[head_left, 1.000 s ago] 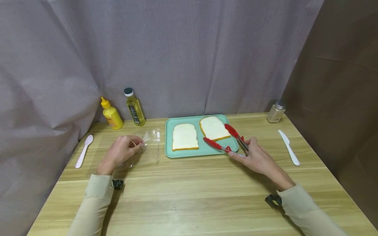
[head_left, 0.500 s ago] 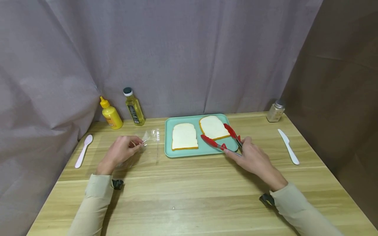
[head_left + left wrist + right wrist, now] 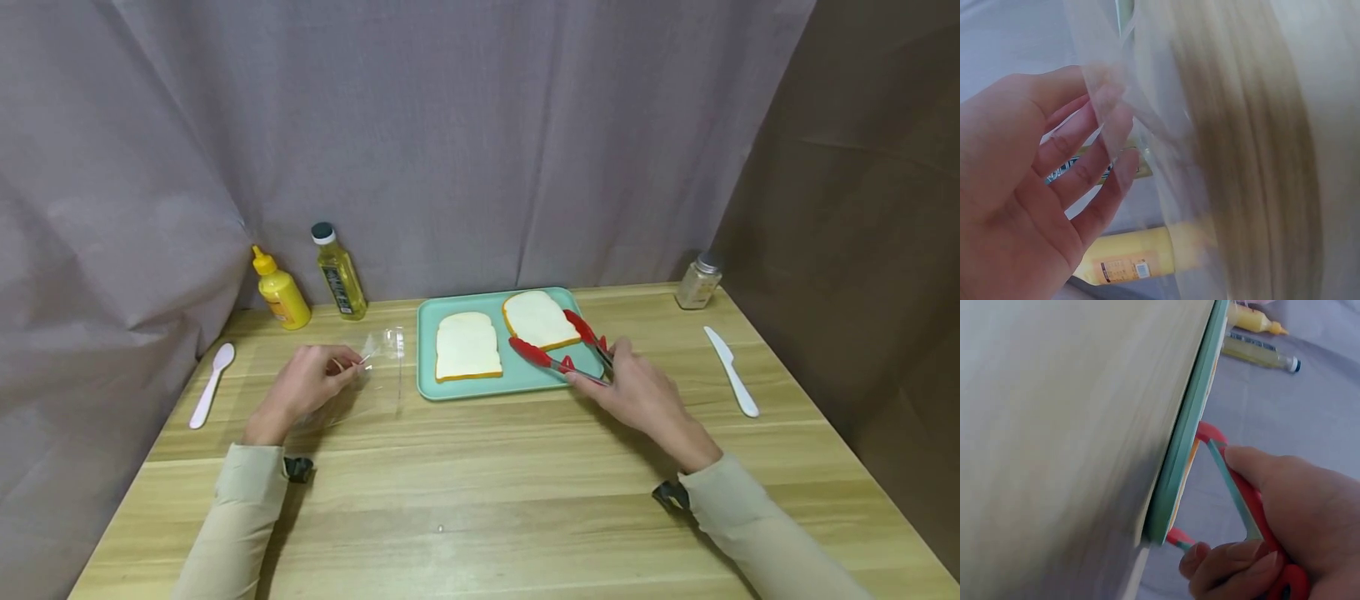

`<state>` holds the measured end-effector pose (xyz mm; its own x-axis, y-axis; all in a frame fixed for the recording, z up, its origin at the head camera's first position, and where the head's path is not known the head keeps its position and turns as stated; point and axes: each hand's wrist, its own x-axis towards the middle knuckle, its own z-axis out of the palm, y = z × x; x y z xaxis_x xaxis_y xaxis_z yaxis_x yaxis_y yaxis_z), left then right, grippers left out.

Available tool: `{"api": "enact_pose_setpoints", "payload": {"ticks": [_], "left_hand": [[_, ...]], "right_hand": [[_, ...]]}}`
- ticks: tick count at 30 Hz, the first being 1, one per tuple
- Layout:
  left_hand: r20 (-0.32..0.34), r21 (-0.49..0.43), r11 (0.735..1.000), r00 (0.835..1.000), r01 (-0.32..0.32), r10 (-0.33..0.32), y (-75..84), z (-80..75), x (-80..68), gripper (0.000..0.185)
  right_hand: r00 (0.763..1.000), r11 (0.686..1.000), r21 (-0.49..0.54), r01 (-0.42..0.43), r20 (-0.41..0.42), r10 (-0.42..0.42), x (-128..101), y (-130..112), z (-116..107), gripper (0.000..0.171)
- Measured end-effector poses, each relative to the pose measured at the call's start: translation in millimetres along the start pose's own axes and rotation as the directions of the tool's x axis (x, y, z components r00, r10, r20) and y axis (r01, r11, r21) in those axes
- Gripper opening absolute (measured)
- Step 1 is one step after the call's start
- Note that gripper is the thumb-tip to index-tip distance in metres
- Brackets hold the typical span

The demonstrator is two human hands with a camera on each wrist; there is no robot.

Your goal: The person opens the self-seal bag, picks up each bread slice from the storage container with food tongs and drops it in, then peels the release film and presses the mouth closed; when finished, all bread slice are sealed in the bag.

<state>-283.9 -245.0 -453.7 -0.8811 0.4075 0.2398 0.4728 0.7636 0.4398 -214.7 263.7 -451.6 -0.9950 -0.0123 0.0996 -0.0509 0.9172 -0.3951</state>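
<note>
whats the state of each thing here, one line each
tongs: arms spread, gripped by right hand, tips either side of the right bread slice
clear plastic bag: pinched at its edge by left hand
left bread slice: flat on tray
oil bottle: upright, capped
mustard bottle: upright, capped
jar: upright, lidded

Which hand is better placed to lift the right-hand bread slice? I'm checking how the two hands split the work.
Probably the right hand: it grips the red tongs, whose tips straddle the right bread slice on the tray. The left hand pinches the clear bag.
</note>
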Motion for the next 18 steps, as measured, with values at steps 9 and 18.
{"api": "enact_pose_setpoints", "payload": {"ticks": [9, 18], "left_hand": [[-0.015, -0.020, 1.000, 1.000, -0.006, 0.005, 0.2, -1.9, 0.6, 0.011], [-0.018, -0.005, 1.000, 1.000, 0.002, -0.002, 0.9, -2.9, 0.3, 0.011]], "right_hand": [[1.000, 0.998, 0.062, -0.019, 0.025, 0.018, 8.7, 18.9, -4.9, 0.089], [1.000, 0.997, 0.074, -0.010, 0.017, 0.008, 11.2, 22.6, -6.6, 0.084]]}}
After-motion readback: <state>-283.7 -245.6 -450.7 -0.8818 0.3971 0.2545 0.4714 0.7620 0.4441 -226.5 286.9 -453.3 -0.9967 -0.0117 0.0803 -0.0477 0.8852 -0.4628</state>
